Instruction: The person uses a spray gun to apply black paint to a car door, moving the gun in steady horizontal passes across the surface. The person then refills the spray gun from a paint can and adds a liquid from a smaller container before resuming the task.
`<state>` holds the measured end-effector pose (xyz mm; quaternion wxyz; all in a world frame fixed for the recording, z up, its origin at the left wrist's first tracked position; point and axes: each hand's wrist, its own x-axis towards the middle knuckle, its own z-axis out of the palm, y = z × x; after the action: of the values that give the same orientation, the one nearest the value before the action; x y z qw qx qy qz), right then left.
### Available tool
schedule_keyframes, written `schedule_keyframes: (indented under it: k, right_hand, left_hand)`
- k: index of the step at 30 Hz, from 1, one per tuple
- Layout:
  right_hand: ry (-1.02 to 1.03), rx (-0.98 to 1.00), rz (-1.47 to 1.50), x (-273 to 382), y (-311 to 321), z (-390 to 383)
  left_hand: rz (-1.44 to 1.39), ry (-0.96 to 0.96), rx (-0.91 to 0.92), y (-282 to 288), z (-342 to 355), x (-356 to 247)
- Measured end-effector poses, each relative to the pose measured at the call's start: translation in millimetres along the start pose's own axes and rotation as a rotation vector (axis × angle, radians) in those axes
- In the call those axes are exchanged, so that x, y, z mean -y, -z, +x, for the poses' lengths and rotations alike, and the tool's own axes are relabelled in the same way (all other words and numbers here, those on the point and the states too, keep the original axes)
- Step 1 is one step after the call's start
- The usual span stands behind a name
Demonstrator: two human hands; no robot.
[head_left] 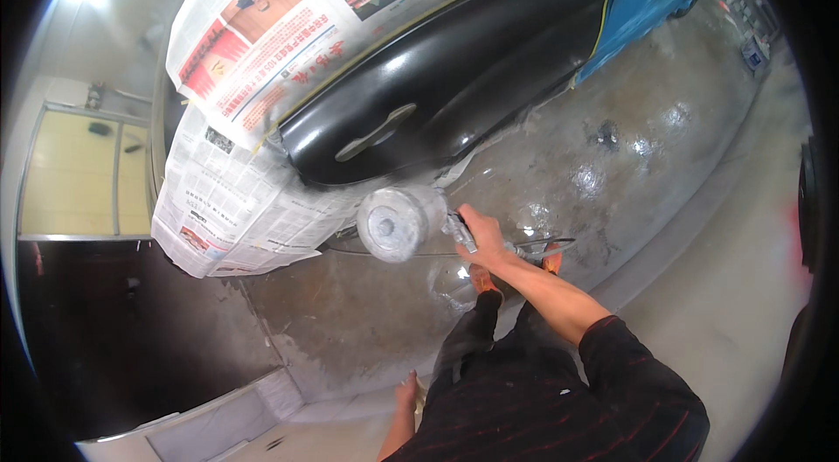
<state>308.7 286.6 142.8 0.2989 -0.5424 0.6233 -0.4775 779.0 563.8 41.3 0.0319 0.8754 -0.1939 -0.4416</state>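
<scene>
The left hand (407, 394) hangs low, its grip unclear; the right hand (482, 237) wraps around the spray gun (404, 222), near the left end of the black door panel (472, 69). For even coating, hold the gun square to the panel and overlap passes. The floor (568, 156) should allow sidestepping alongside; newspaper (240, 208) borders the panel, with blue film (638, 3) beyond.

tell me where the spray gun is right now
In the head view, the spray gun is near the middle, gripped in the right hand, just below the black door panel and right of the lower newspaper sheet.
</scene>
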Motion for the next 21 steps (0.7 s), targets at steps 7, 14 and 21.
schedule_keyframes:
  k: [7,14,21]
  right_hand:
    - [0.007,-0.157,0.005,-49,67,9]
    - [-0.001,-0.303,0.016,-88,162,36]
    - [-0.032,-0.411,0.077,-131,246,59]
  left_hand:
    - [0.095,-0.068,0.025,-28,-27,-46]
    - [0.303,-0.124,0.006,-48,-42,-61]
    - [0.432,-0.117,-0.017,-73,-75,-90]
